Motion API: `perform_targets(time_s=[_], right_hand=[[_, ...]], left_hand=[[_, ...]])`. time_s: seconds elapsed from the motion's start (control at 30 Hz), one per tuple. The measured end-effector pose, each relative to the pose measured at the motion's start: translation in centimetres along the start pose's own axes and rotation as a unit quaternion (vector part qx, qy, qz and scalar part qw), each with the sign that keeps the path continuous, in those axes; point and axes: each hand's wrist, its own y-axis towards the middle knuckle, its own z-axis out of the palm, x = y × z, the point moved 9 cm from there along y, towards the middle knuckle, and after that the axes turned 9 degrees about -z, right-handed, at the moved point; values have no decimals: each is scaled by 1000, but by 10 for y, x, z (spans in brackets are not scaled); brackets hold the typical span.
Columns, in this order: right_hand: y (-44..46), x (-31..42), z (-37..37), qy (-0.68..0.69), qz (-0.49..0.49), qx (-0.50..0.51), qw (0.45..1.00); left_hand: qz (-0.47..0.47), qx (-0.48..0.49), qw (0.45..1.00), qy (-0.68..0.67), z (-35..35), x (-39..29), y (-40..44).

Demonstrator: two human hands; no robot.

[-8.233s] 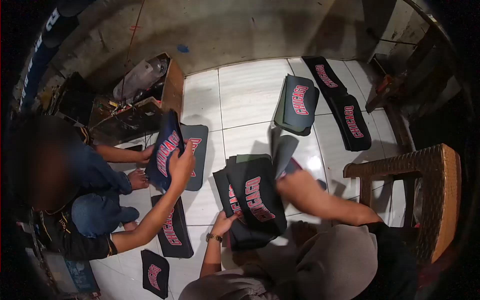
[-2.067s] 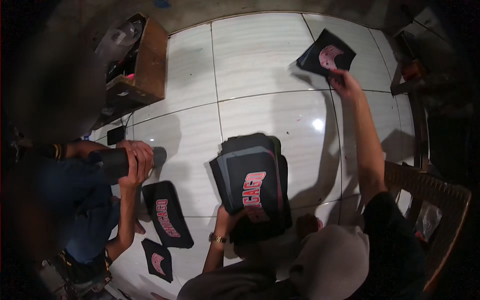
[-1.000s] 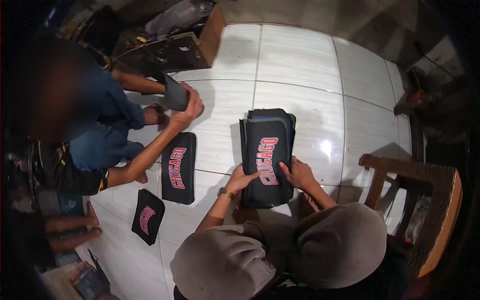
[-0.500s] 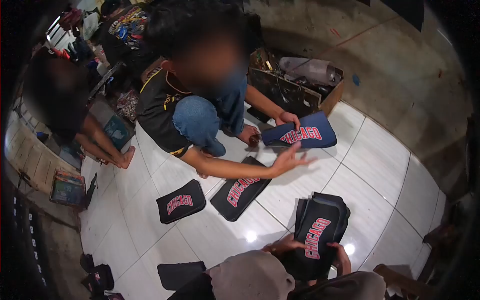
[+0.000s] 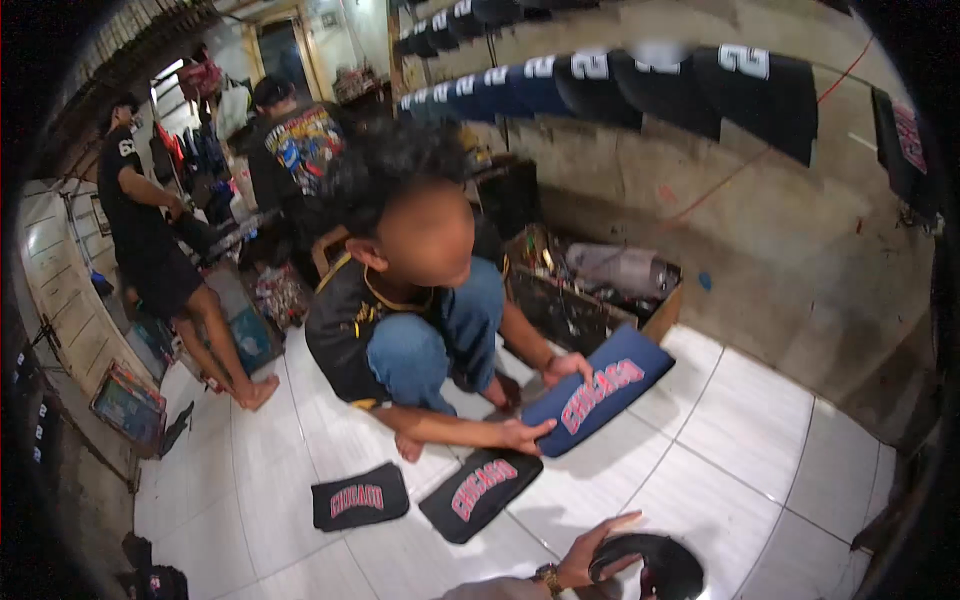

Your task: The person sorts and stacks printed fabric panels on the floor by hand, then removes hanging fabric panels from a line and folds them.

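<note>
My left hand (image 5: 583, 562), with a watch at the wrist, curves around the left edge of a black fabric panel (image 5: 672, 562) at the bottom of the head view. One finger stretches over its far side and the thumb lies across it. The panel looks bent, and its lower part is cut off by the frame. My right hand is out of sight. Beyond, a crouching person grips a navy panel (image 5: 640, 362) lettered CHICAGO with both hands. Two black CHICAGO panels, one smaller (image 5: 360, 497) and one larger (image 5: 480, 492), lie on the floor before that person.
White floor tiles (image 5: 750, 420) spread beneath everything. A cluttered wooden box (image 5: 665, 318) stands against the wall behind the crouching person. Dark panels marked 2 (image 5: 640, 85) hang along the wall. Two other people stand at the back left.
My view has tilted up, and my right hand has left it. The crouching person's spread hand has come onto the navy panel, which is now raised and tilted.
</note>
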Motion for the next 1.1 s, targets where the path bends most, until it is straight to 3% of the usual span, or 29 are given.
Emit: perform_targets(time_s=[0.07, 0.17, 0.37, 0.47, 0.53, 0.6, 0.7, 0.77, 0.8, 0.87, 0.93, 0.97, 1.07, 1.1], right_hand=[[7, 15, 0, -6, -19, 25, 999], [16, 30, 0, -5, -23, 49, 999], [28, 51, -4, 9, 30, 91, 995], [29, 77, -11, 35, -115, 40, 992], [13, 15, -10, -33, -88, 62, 994], [18, -2, -13, -102, -76, 79, 989], [18, 41, -16, -29, -45, 37, 998], [35, 85, -27, 65, -89, -56, 992], [33, 77, -31, -13, -140, -33, 990], [31, 51, -24, -125, -150, 21, 981], [32, 52, -28, -107, -110, 22, 988], [35, 67, -27, -93, -102, 9, 990], [40, 113, -29, -76, -104, -26, 991], [41, 118, -30, -82, -105, -31, 991]], left_hand=[[-34, 154, 975, -158, 18, 37, -5], [-92, 47, 992, -75, 11, 17, -7], [-77, -4, 996, -33, 4, -25, -2], [-59, 12, 996, -65, 5, -21, -1], [-128, -30, 991, -30, -2, 10, -1], [-116, -29, 992, -42, -1, -12, 0], [-118, -21, 992, -42, 1, -52, -4], [-92, -25, 995, -31, 0, -40, 1], [-70, -32, 997, -16, -4, -31, 6], [-57, -32, 998, -1, -5, -37, 3], [-192, -95, 973, 86, -18, -23, 1], [-86, -78, 993, 32, -16, -13, 4], [-88, -32, 996, -11, -9, -38, -1], [-11, -31, 999, 4, -3, -83, -1]])
